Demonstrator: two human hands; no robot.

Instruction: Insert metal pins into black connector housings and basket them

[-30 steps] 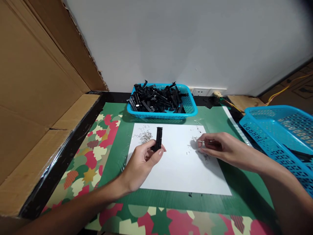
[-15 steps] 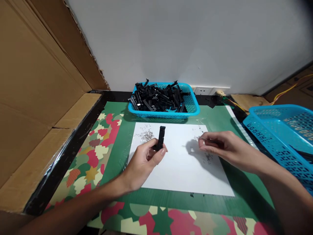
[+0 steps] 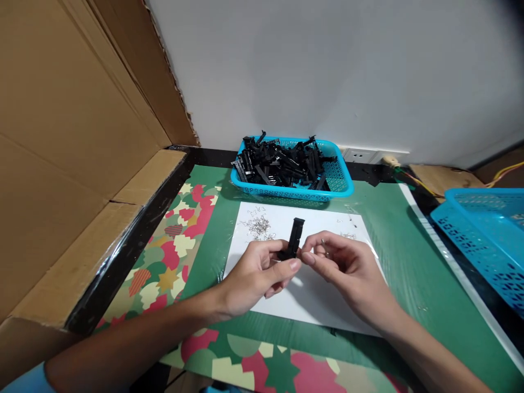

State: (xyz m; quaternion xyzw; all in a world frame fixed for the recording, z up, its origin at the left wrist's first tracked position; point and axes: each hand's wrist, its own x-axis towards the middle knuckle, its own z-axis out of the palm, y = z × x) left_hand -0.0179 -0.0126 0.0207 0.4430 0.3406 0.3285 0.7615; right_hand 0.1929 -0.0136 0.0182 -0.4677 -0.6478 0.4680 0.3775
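My left hand (image 3: 262, 273) grips a slim black plastic part (image 3: 295, 238) near its lower end, and the part stands nearly upright above the paper. Close against its right side is my right hand (image 3: 344, 265), thumb and forefinger pinched together by the part's lower end. A thin metal tool (image 3: 324, 246) shows between the fingers of that hand; its kind is mostly hidden, and whatever the fingertips pinch is too small to name. Below lies a white sheet of paper (image 3: 268, 303). Small bent wire pieces (image 3: 260, 225) are heaped at its upper left, and more wire pieces (image 3: 347, 236) lie at its upper right.
A blue plastic basket (image 3: 292, 193) piled with black parts (image 3: 282, 164) stands against the wall. Another blue basket (image 3: 483, 234) is at the right. Cardboard (image 3: 73, 136) walls the left side. Green patterned sheeting (image 3: 204, 218) covers the table; a power socket (image 3: 360, 155) sits behind.
My right hand has moved left from the wire pieces at the right to the black part. The view has turned slightly, shifting the baskets and paper rightward. My left hand still holds the part.
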